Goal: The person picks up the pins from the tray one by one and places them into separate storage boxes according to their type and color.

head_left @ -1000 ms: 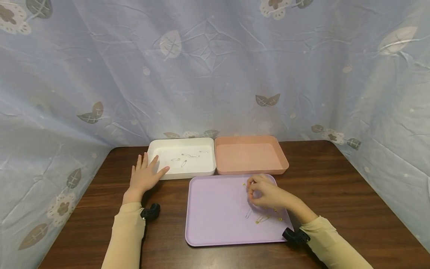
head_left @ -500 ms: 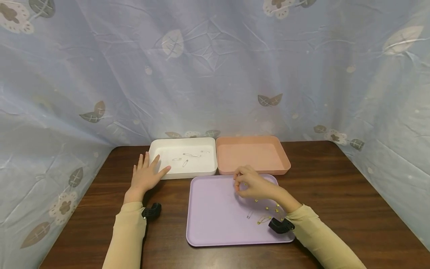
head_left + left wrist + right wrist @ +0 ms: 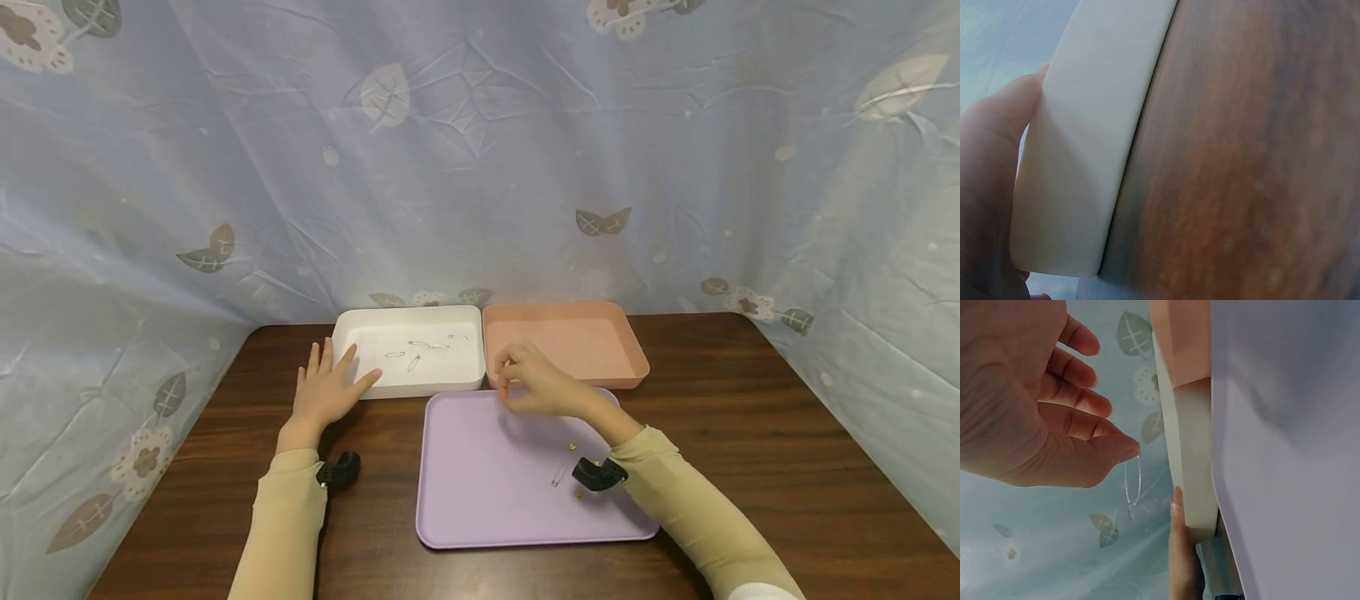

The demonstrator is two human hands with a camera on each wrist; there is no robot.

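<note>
Between thumb and index fingertip, my right hand pinches a silver safety pin; the pin dangles open to view in the right wrist view. That hand is above the far edge of the lilac tray, near the front of the pink tray. My left hand has its fingers spread over the near left corner of the white tray, and its thumb touches the rim. Several silver safety pins lie in the white tray. On the lilac one are another silver safety pin and yellow-headed pins, partly hidden by the right wrist.
White and pink trays stand side by side at the back of the dark wooden table, with the lilac tray in front. A patterned blue curtain hangs behind and at both sides. Each wrist wears a black device.
My right hand has moved left and away from me, from over the lilac tray's pins to its far edge, with the safety pin pinched. My left hand stays on the white tray.
</note>
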